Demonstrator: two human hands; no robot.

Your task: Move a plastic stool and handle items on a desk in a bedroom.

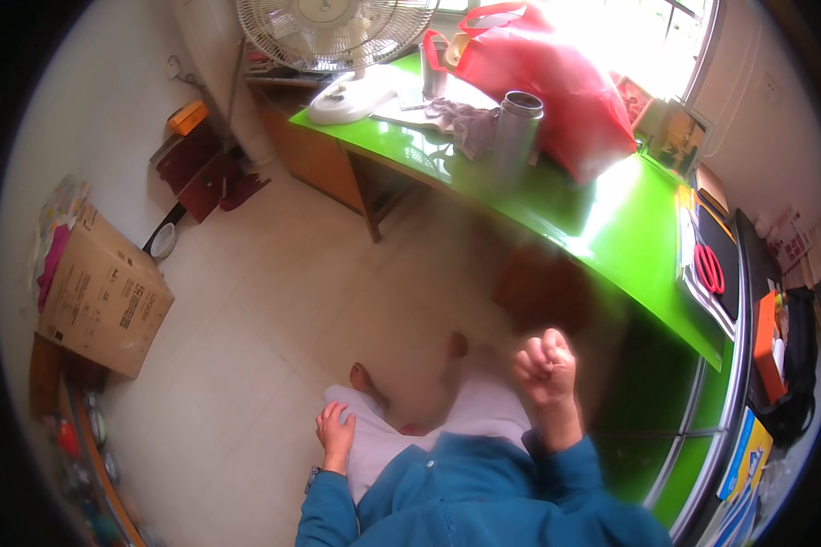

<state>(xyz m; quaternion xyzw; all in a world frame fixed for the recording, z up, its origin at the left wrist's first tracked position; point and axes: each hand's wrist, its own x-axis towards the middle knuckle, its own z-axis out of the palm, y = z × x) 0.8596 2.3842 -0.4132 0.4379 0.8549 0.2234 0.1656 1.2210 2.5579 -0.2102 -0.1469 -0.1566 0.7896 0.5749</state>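
Observation:
My left hand (335,429) rests on the left thigh of my light trousers (373,458), fingers slightly spread, nothing in it. Raised above the right knee, my right hand (546,366) is curled into a fist, with no object visible in it. Before me stands a desk with a glossy green top (478,181). On it are an upright steel cylindrical container (516,133), a crumpled greyish cloth (470,126), a large red bag (554,89) and a white fan (335,27). Red-handled scissors (709,269) lie on papers and folders at the desk's right end.
A cardboard box (109,294) stands at the left, near a white cup-like container (163,241) on a dark handle. Dark red items (198,171) lean by the wall. An orange box (769,349) and a black bag sit at the right. A brown object is under the desk.

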